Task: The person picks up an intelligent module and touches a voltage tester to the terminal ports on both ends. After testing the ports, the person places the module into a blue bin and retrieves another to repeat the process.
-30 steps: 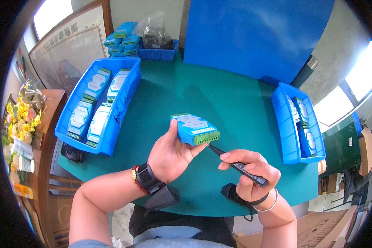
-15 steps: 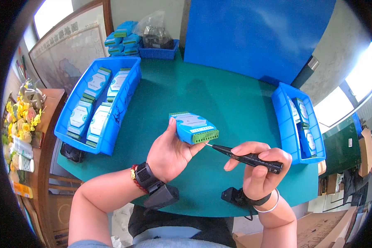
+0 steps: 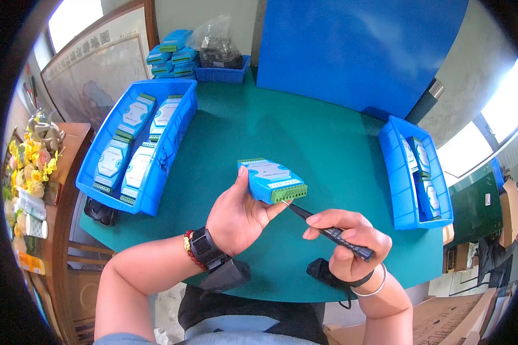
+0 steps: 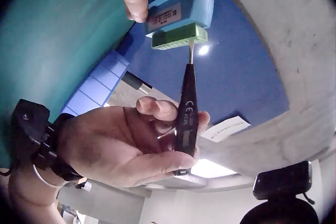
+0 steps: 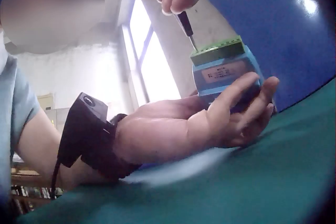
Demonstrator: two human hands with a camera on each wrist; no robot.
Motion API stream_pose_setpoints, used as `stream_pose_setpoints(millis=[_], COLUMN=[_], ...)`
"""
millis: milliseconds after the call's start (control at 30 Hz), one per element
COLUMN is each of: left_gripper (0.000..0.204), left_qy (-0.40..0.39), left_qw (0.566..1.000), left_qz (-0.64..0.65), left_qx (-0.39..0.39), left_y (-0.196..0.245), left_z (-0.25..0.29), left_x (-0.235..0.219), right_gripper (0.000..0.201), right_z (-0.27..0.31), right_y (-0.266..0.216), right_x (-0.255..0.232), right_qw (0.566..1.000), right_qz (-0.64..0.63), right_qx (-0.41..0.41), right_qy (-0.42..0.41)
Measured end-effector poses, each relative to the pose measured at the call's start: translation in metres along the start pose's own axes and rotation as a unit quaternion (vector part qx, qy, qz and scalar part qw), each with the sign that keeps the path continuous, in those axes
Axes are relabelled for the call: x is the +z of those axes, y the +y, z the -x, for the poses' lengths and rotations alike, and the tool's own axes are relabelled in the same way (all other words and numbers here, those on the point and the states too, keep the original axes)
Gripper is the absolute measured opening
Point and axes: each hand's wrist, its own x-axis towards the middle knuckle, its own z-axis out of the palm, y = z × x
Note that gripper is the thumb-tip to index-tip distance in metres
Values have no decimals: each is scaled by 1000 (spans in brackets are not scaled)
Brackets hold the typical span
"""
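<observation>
My left hand (image 3: 234, 221) grips a blue module (image 3: 265, 175) with a white label and a green terminal block (image 3: 289, 194) along its near end, held above the table. In my right hand (image 3: 357, 241) is a black screwdriver (image 3: 329, 229) with CE markings on its handle, pinched between thumb and fingers. Its thin metal tip meets the terminal block near one end, as the left wrist view shows on the green block (image 4: 181, 36). From the right wrist view, a printed sticker shows on the module's side (image 5: 226, 71), with left-hand fingers (image 5: 247, 98) wrapped beneath.
A blue bin (image 3: 175, 135) with several similar modules stands at the left of the green table (image 3: 236, 126). Another bin (image 3: 400, 184) with modules sits at the right. Behind are stacked modules (image 3: 172, 53), a small bin (image 3: 221, 75) with a plastic bag, and a blue panel (image 3: 351, 52).
The right hand swung the screwdriver to a flatter angle half a second ago, then came back to a steeper one. Its tip stays at the terminal block. The left hand barely moved.
</observation>
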Motion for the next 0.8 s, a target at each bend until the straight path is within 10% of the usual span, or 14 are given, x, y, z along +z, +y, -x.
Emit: stream_pose_setpoints(millis=[567,800], left_gripper=[47,47], left_qy=[-20,-20], left_qw=[1000,1000], left_qz=[4,-18], left_qx=[-2,8], left_y=[0,2], left_z=[1,2], left_x=[-1,1], right_gripper=[27,23], right_z=[-1,2], right_y=[3,5], right_x=[8,-1], right_qw=[996,999], right_qz=[-26,9], right_qx=[-1,-39], right_qy=[80,-28])
